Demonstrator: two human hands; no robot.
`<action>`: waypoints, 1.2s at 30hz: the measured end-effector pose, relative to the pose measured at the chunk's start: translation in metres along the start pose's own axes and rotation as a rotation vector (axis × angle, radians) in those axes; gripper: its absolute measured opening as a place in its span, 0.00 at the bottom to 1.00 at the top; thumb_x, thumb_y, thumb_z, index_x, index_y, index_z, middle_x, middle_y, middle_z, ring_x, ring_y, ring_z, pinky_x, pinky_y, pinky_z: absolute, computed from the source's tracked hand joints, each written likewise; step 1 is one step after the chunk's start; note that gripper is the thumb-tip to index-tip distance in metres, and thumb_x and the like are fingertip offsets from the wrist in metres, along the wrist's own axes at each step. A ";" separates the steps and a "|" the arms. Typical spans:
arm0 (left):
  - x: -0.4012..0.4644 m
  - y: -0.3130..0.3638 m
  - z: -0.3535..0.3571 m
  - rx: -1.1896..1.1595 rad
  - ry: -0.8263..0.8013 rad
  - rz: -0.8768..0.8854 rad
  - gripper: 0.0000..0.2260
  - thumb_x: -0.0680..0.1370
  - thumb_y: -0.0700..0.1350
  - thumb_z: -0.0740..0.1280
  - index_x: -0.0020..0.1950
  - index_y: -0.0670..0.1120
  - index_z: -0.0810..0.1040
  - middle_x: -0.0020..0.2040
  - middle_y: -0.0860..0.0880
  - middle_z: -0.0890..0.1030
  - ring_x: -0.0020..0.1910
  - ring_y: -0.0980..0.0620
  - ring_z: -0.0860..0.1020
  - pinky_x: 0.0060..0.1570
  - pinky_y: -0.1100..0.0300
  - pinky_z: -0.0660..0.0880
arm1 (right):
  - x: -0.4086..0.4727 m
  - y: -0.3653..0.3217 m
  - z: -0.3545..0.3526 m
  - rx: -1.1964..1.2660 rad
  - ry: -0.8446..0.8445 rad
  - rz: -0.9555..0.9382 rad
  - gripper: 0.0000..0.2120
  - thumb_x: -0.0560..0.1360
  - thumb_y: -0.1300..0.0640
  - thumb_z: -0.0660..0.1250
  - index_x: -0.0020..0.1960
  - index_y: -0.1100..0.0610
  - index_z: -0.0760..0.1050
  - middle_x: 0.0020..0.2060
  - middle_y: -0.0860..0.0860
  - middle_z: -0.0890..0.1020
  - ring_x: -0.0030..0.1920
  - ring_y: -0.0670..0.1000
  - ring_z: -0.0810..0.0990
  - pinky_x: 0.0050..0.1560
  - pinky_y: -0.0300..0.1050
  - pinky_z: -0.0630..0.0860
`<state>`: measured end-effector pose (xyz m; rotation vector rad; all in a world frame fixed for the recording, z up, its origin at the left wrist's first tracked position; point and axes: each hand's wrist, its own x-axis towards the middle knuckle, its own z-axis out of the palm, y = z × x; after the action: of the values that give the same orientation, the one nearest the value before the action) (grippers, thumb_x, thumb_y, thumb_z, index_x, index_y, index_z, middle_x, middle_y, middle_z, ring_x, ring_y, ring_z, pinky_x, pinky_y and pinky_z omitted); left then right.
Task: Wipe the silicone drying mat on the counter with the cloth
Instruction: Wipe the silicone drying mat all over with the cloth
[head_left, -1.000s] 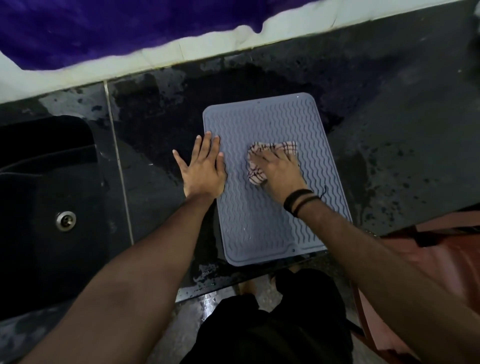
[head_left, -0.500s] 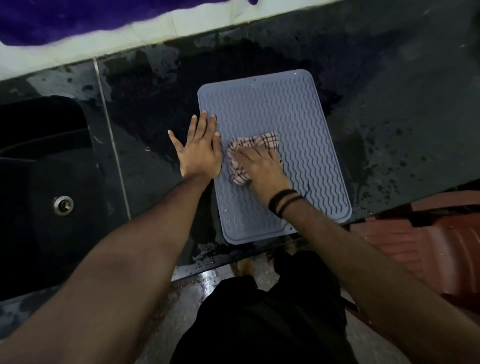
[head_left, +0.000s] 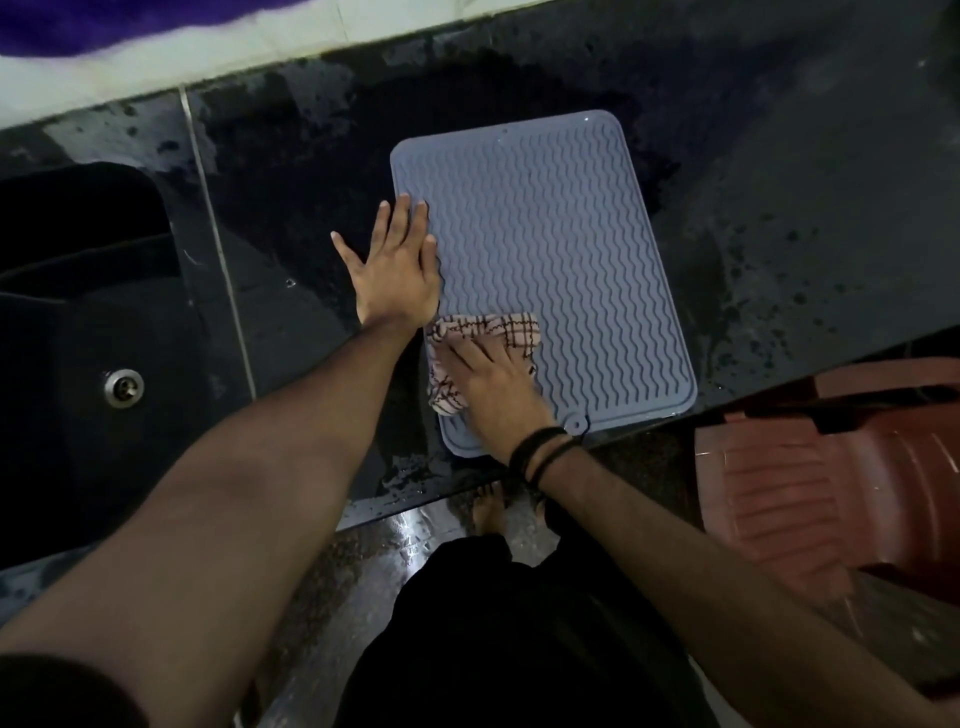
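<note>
Since the earlier frames, cloth (head_left: 485, 358) and right hand (head_left: 493, 382) have shifted toward the mat's near left corner. Sink (head_left: 78, 322): dark basin, far left, round metal drain (head_left: 123, 387). Counter (head_left: 779, 218): dark stone, wet patches. Left hand (head_left: 395, 270): flat, fingers straight, pressing the left edge of the mat (head_left: 550, 249). Mat: grey-blue silicone, wavy ribs, lying flat on the counter by its front edge. Right hand: fingers extended, pressing the checked cloth onto the mat. Chair (head_left: 831, 478): reddish plastic, far right, below the counter.

Left hand (head_left: 397, 275) flat, fingers spread and straight; right hand (head_left: 493, 382) palm-down, fingers extended, wrist banded.
</note>
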<state>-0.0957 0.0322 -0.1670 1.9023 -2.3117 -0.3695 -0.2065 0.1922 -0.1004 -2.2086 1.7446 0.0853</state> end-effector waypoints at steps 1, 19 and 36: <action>0.000 0.000 0.001 0.006 0.003 -0.001 0.25 0.85 0.55 0.43 0.82 0.53 0.56 0.82 0.55 0.55 0.81 0.53 0.50 0.72 0.26 0.39 | -0.008 0.000 0.004 -0.015 0.009 0.001 0.30 0.72 0.62 0.59 0.74 0.55 0.62 0.70 0.52 0.68 0.65 0.57 0.68 0.65 0.54 0.65; 0.000 0.002 -0.001 0.024 -0.014 -0.005 0.25 0.85 0.55 0.43 0.82 0.53 0.55 0.82 0.55 0.53 0.81 0.53 0.49 0.71 0.26 0.40 | 0.001 0.018 -0.033 0.113 0.013 0.084 0.32 0.69 0.63 0.66 0.73 0.54 0.65 0.69 0.52 0.70 0.66 0.58 0.68 0.67 0.55 0.66; -0.002 0.003 -0.002 0.009 -0.002 -0.008 0.24 0.85 0.55 0.43 0.82 0.53 0.55 0.82 0.54 0.53 0.81 0.52 0.50 0.72 0.27 0.38 | -0.049 0.067 -0.045 0.183 -0.059 -0.010 0.24 0.70 0.64 0.63 0.64 0.49 0.74 0.60 0.49 0.77 0.61 0.56 0.73 0.63 0.53 0.69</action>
<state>-0.0976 0.0343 -0.1638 1.9165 -2.3118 -0.3633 -0.2893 0.2120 -0.0599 -2.0626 1.6404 -0.0117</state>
